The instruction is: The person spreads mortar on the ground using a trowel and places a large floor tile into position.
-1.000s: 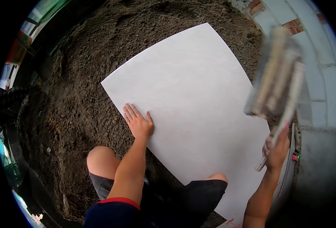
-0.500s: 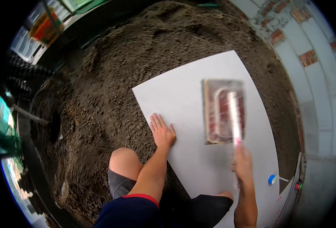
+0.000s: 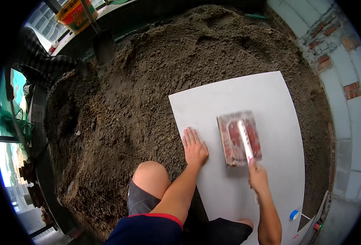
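A large white tile (image 3: 201, 100) lies on a bed of damp sandy mortar (image 3: 147, 73). My left hand (image 3: 194, 149) rests flat on its left edge, fingers stretched out and pointing away from me. My right hand (image 3: 258, 175) is wrapped round the long white handle of a flat rectangular beater (image 3: 252, 136). The beater has a reddish, grey-smeared face and is blurred by motion. It is over the middle of the tile; whether it touches the surface I cannot tell. My bare left knee (image 3: 151, 175) is beside my left forearm.
A blue tape roll (image 3: 294, 214) sits near the tile's lower right edge, close to a small device with a green light (image 3: 318, 225). A block wall (image 3: 343, 118) stands at the right. At the far left are a shovel (image 3: 103, 47), an orange bucket (image 3: 76, 18) and a person's checked sleeve (image 3: 45, 63).
The beater and my right hand have moved left and nearer to me over the tile. My left hand stays at the tile's left edge. The whole view has shifted.
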Available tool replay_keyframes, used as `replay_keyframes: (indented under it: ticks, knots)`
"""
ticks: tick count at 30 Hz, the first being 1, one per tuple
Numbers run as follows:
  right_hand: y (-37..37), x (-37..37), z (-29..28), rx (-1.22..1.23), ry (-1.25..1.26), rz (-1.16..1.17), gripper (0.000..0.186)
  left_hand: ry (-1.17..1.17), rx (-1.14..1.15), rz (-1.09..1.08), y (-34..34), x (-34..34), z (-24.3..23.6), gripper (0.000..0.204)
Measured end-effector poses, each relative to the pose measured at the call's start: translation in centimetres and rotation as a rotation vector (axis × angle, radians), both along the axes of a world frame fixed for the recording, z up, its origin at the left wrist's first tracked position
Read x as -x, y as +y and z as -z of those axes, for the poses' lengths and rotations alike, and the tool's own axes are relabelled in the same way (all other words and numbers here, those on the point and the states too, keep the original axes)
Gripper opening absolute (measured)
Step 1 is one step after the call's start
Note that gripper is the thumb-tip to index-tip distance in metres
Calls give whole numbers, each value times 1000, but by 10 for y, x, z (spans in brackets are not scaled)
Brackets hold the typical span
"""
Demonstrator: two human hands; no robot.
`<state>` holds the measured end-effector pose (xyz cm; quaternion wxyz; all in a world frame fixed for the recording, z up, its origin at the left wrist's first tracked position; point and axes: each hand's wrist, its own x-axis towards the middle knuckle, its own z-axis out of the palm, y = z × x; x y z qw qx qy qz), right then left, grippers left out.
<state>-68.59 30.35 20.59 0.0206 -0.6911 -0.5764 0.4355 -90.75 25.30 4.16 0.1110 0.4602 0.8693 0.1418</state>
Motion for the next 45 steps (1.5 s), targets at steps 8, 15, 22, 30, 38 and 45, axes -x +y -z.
replay_keyframes:
  ticks: [8, 15, 22, 30, 38, 45]
  knots:
    - [37, 80, -66, -614, 633, -2, 49, -41, 20, -8, -7, 4, -1, 69]
    - [85, 50, 51, -23, -26, -182, 65, -77, 5, 1, 8, -3, -7, 69]
    - [88, 113, -129, -196, 444, -71, 57, -39, 54, -34, -1, 0, 1, 69]
    - [55, 40, 81, -541, 32, -242, 59, -74, 36, -13, 0, 2, -5, 70]
    - [45, -44, 119, -47, 48, 154, 64, -101, 113, -47, 24, -2, -4, 75]
    - [104, -54, -41, -28, 345, 519, 55, 42, 76, -76, 105, -20, -13, 75]
